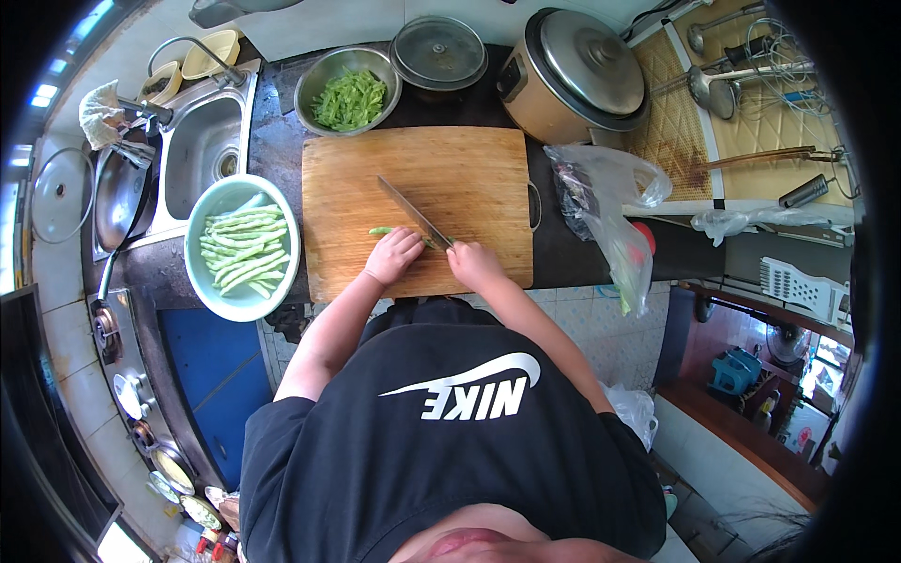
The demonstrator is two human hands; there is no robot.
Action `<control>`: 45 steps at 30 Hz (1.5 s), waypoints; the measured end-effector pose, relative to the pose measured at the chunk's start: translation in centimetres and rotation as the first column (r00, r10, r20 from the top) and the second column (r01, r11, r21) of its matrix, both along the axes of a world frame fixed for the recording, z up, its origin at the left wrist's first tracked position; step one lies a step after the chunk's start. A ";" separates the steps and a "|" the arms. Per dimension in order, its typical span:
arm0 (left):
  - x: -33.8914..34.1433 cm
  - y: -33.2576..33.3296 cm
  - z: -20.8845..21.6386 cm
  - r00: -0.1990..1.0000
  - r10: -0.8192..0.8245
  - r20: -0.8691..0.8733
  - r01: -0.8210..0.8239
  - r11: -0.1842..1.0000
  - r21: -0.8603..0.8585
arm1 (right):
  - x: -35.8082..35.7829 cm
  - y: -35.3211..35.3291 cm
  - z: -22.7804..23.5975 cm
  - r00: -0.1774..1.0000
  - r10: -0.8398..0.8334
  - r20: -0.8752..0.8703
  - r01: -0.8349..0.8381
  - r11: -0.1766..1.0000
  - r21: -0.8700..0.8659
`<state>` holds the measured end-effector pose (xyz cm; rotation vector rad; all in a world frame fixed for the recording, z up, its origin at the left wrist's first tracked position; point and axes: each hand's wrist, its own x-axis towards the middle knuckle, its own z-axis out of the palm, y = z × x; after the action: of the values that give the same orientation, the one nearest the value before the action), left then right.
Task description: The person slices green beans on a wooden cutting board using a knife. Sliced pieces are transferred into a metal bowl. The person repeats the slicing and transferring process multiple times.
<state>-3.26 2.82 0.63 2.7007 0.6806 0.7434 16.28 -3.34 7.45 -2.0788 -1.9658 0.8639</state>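
Note:
On the wooden cutting board (343,178), my right hand (476,266) is closed round the handle of a kitchen knife (409,205). The blade slants away from me toward the far left. Just left of the knife, my left hand (395,255) presses a green bean (380,231) against the board, and the bean's tip pokes out beyond the fingers. A little green shows between the two hands, close by the blade. A pale green bowl (196,246) of long whole beans stands left of the board. Behind it, a metal bowl (302,92) holds cut green pieces (350,99).
A lidded pan (438,52) and a large cooker (540,89) stand behind the board. Right of it hangs a clear plastic bag (610,202). The sink (195,169) with its tap is at the left, beside a wok (122,197). Ladles (710,92) hang at the far right.

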 end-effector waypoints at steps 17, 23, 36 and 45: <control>0.1 0.0 0.0 1.000 -0.004 -0.022 0.004 1.000 -0.004 | 1.2 -3.2 2.1 1.000 0.019 -0.010 -0.020 0.995 -0.095; 0.1 0.0 -0.1 1.000 -0.001 -0.018 0.002 1.000 0.017 | -0.2 -0.8 1.6 1.000 0.007 -0.030 -0.010 0.991 -0.130; -0.2 -0.2 -0.4 0.999 0.016 -0.039 -0.014 0.999 0.048 | 2.3 -4.8 1.5 0.999 -0.036 -0.028 0.032 0.993 -0.113; -0.2 -0.2 -0.4 0.999 0.017 -0.037 -0.015 0.999 0.047 | 2.3 -3.8 2.1 1.000 0.013 -0.023 -0.016 0.990 -0.142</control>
<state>-3.44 2.65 0.25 2.7614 0.7026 0.7226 18.57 -7.15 9.60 -2.1229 -1.9637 1.0535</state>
